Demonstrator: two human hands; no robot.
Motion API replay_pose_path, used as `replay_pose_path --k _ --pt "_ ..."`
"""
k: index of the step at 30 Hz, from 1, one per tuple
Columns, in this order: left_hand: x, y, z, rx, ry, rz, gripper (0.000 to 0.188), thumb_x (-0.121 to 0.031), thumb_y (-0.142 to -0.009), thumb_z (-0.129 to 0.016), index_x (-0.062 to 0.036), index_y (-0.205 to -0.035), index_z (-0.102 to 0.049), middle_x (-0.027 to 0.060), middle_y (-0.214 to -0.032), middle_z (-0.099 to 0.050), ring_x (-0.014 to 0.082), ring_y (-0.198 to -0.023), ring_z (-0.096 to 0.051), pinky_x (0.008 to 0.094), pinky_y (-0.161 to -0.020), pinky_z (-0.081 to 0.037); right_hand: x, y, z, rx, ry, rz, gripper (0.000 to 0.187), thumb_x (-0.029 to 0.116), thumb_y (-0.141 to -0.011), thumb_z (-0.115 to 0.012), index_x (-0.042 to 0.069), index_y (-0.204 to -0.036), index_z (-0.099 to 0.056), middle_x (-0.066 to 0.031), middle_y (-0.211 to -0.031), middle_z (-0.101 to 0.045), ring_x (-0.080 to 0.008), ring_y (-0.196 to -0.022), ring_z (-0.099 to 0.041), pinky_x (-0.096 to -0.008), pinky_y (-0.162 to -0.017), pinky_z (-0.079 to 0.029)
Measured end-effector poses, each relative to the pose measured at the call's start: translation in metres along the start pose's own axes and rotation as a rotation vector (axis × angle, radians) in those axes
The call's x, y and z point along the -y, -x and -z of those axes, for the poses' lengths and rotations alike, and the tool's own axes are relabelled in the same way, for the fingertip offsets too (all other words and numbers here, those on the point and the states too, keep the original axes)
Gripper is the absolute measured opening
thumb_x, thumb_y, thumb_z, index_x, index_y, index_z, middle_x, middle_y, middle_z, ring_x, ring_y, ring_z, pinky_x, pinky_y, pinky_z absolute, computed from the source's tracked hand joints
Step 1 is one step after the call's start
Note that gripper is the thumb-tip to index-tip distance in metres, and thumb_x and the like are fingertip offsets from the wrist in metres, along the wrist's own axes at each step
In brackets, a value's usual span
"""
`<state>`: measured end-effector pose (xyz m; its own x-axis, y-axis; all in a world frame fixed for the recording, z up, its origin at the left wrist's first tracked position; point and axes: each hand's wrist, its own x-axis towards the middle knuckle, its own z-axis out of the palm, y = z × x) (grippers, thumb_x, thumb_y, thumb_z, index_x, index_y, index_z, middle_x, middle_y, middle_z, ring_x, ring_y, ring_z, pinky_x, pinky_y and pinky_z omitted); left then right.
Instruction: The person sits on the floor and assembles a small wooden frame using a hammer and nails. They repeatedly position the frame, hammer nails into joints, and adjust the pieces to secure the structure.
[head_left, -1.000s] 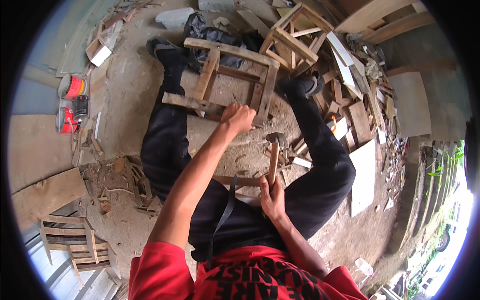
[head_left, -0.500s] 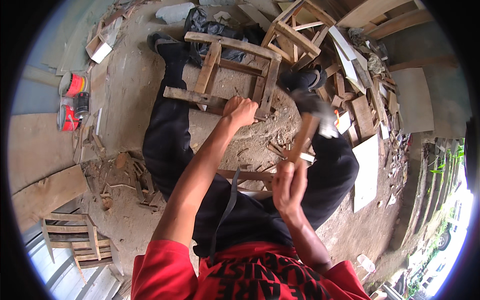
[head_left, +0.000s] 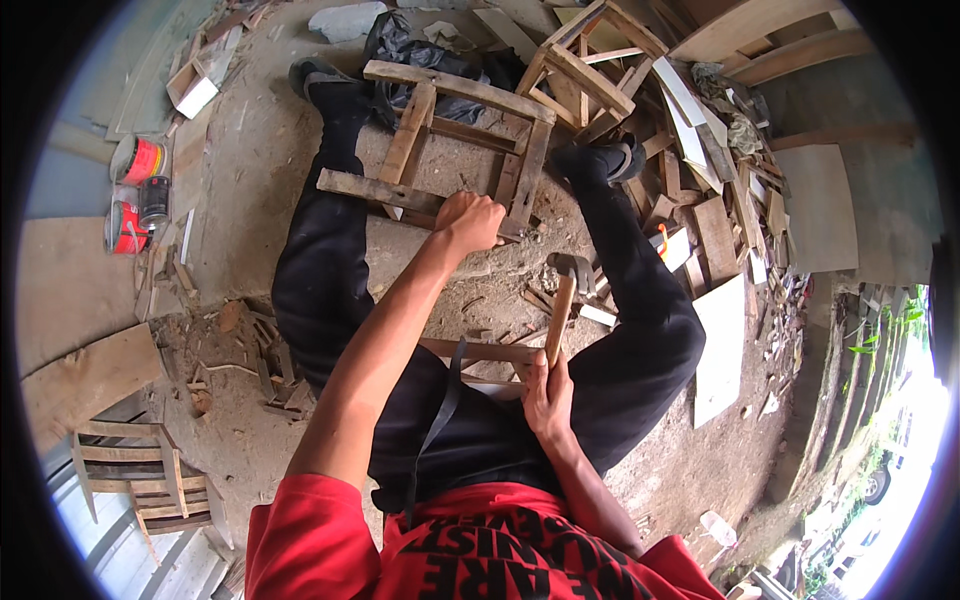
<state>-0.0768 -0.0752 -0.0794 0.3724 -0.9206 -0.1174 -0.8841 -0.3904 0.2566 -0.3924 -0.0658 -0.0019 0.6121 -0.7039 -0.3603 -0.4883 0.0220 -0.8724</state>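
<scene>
Between my outstretched legs lies a rough wooden frame (head_left: 460, 88), made of several nailed bars, like a small stool or chair frame. My left hand (head_left: 470, 220) is closed over its near rail, close to the right corner. A thin dark sliver sticks up beside the knuckles; I cannot make out what it is. My right hand (head_left: 548, 395) grips a claw hammer (head_left: 561, 318) by its wooden handle, low and near my lap. The metal head points away from me, above the dirt floor and apart from the frame. Under my thighs shows another wooden bar (head_left: 480, 350).
Scrap boards (head_left: 715, 240) and a second wooden frame (head_left: 585, 85) are heaped at the far right. Red and black cans (head_left: 135, 160) stand at the left. Black plastic (head_left: 395, 45) lies behind the frame. A slatted wooden piece (head_left: 150, 470) is at the lower left.
My right hand has brought the hammer down and left, from blurred beside my right shin to between my legs. The left hand keeps its hold on the frame. The whole view shifted slightly.
</scene>
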Motion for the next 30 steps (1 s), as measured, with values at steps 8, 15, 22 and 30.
replay_pose_path --k 8,15,22,30 --pt "-0.006 0.001 0.009 -0.040 -0.009 0.018 0.037 -0.041 -0.081 -0.080 -0.0046 -0.077 -0.073 0.0124 -0.071 -0.073 0.0226 -0.066 -0.072 0.0384 -0.061 -0.058 0.046 -0.040 -0.005 0.105 0.269 0.055 0.037 0.039 -0.106 -0.048 0.003 -0.096 -0.051 -0.0016 -0.066 -0.050 -0.0103 -0.056 -0.048 -0.0314 -0.050 -0.041" --pt "-0.002 0.001 0.002 0.081 0.023 0.099 0.020 -0.024 -0.081 -0.075 -0.0066 -0.073 -0.070 0.0120 -0.069 -0.072 0.0211 -0.061 -0.070 0.0379 -0.055 -0.056 0.126 -0.032 0.023 0.096 -0.290 0.715 0.054 0.057 -0.103 -0.040 0.003 -0.102 -0.045 -0.0045 -0.067 -0.046 -0.0102 -0.051 -0.040 -0.0235 -0.046 -0.032" --pt "0.004 -0.002 -0.006 0.022 0.023 0.082 0.013 -0.002 -0.074 -0.060 -0.0094 -0.074 -0.071 0.0127 -0.070 -0.073 0.0160 -0.059 -0.068 0.0354 -0.050 -0.052 -0.008 -0.038 -0.007 0.113 0.283 0.078 0.047 0.039 -0.108 -0.040 -0.003 -0.090 -0.053 -0.0129 -0.062 -0.055 -0.0226 -0.057 -0.055 -0.0440 -0.054 -0.043" --pt "-0.008 0.002 0.008 -0.075 0.035 0.058 0.013 -0.003 -0.070 -0.061 -0.0058 -0.073 -0.073 0.0176 -0.073 -0.073 0.0271 -0.063 -0.072 0.0413 -0.055 -0.057 0.016 -0.013 -0.009 0.187 -0.262 0.085 0.043 0.047 -0.107 -0.037 0.007 -0.093 -0.044 0.0018 -0.066 -0.041 -0.0061 -0.047 -0.039 -0.0228 -0.042 -0.035"
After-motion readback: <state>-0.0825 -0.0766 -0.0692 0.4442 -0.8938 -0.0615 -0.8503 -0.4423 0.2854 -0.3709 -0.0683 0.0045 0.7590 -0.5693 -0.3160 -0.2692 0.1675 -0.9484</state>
